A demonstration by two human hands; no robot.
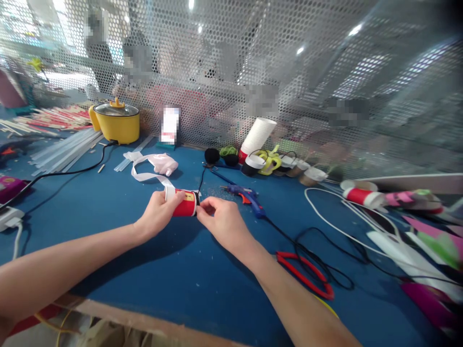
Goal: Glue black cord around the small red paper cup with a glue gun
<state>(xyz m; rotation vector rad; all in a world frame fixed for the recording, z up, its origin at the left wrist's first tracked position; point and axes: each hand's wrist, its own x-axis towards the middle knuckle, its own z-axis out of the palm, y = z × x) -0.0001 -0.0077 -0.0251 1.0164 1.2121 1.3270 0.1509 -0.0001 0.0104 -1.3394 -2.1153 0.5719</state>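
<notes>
Lying sideways above the blue desk (144, 270), a red cup (185, 203) was gripped by the left hand (157, 214); the right hand (220, 221) pinched its dark end, white ribbon (144, 176) trailing behind

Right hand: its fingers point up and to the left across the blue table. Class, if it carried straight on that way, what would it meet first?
The right hand already touches the end of the red cup, which the left hand holds. Beyond that lies the white ribbon, though depth is unclear.
</notes>
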